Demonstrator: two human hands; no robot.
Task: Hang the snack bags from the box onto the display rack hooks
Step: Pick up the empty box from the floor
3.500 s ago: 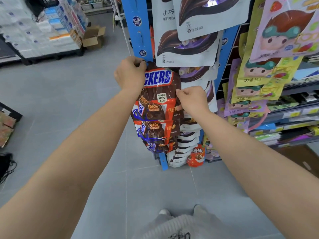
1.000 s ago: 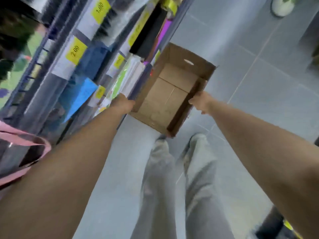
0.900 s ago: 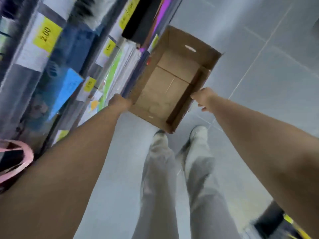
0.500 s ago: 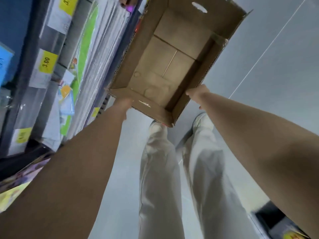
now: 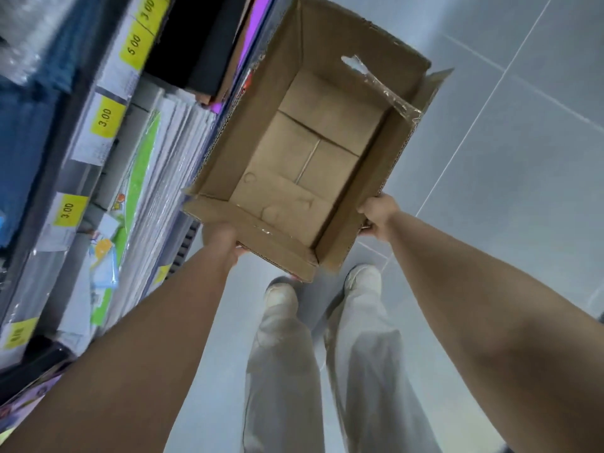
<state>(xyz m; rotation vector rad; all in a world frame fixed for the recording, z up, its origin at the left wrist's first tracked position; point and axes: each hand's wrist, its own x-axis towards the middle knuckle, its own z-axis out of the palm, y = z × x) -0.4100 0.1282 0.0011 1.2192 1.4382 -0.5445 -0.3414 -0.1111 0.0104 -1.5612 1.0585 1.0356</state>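
An open brown cardboard box (image 5: 330, 76) is held above the grey floor in front of me. Its inside shows only bare cardboard flaps; no snack bags are in view. My left hand (image 5: 219, 238) grips the box's near wall from below at the left. At the right, my right hand (image 5: 377, 214) grips the near right corner of the box. The display rack hooks are out of sight.
Store shelves (image 5: 108, 165) with stacked paper goods and yellow price tags (image 5: 105, 117) run along the left, close to the box's left wall. My legs and white shoes (image 5: 281, 297) stand below the box on grey floor tiles (image 5: 510, 165).
3.5 s ago both hands were at a Snickers bag on the rack. Since then I turned to the box, took it by both sides, and it has come up closer to me.
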